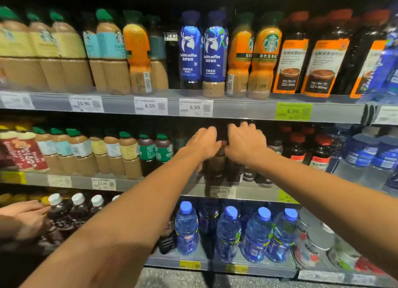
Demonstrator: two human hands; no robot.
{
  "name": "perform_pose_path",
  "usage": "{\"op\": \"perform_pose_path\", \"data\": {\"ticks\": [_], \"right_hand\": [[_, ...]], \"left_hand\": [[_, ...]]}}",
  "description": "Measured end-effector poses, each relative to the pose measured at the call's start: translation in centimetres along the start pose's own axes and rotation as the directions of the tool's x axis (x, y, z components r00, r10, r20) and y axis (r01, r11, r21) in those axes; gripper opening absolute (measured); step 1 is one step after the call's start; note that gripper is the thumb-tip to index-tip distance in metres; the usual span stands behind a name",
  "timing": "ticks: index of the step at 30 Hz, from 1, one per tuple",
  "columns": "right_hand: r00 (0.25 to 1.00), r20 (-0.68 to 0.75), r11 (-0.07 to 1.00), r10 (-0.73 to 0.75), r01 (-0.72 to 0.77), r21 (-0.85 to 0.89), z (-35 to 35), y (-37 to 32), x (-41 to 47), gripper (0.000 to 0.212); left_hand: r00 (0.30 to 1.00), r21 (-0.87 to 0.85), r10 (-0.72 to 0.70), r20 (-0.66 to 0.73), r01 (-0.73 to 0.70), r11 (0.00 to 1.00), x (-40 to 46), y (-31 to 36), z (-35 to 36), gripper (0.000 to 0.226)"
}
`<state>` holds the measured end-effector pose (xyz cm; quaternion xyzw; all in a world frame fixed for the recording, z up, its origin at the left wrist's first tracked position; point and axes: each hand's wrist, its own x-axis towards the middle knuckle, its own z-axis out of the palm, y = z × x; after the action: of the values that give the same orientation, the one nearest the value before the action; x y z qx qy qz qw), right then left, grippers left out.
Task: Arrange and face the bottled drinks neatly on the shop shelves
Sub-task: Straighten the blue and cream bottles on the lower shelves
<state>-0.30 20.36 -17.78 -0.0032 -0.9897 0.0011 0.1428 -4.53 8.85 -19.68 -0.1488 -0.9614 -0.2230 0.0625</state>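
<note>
Both my hands reach into the middle shelf [163, 185], side by side over a group of dark coffee bottles [216, 166]. My left hand [203, 144] curls its fingers down over the top of a dark bottle in the shadow behind. Just to the right, my right hand [245, 143] is curled the same way over a neighbouring dark bottle [233, 171]. The fingertips are lost in the dark under the upper shelf [243, 108]. Front dark bottles stand slightly uneven at the shelf edge.
The upper shelf holds beige, orange and blue coffee bottles [190, 50]. Green-capped bottles [148, 152] stand left of my hands, red-capped ones [321, 152] to the right. Blue water bottles [228, 233] fill the bottom shelf. Another person's hand [23, 214] touches white-capped bottles [57, 208] at lower left.
</note>
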Motion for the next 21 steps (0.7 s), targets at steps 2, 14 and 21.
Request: {"op": "perform_pose_path", "data": {"ticks": [2, 14, 21], "right_hand": [[0.976, -0.17, 0.99, -0.133, 0.139, 0.023, 0.4, -2.0, -0.8, 0.041], [0.966, 0.045, 0.882, -0.256, 0.214, 0.42, 3.9, -15.0, 4.3, 0.056], [0.978, 0.009, 0.87, -0.209, 0.182, 0.457, 2.8, -9.3, 4.7, 0.038]], "left_hand": [[0.997, 0.18, 0.054, -0.049, -0.045, 0.983, -0.9, -1.9, -1.8, 0.026], [0.984, 0.589, -0.173, -0.045, 0.166, 0.791, -2.6, -15.8, -8.1, 0.05], [0.988, 0.404, -0.034, -0.149, 0.092, 0.91, -2.3, -12.9, -7.9, 0.04]]}}
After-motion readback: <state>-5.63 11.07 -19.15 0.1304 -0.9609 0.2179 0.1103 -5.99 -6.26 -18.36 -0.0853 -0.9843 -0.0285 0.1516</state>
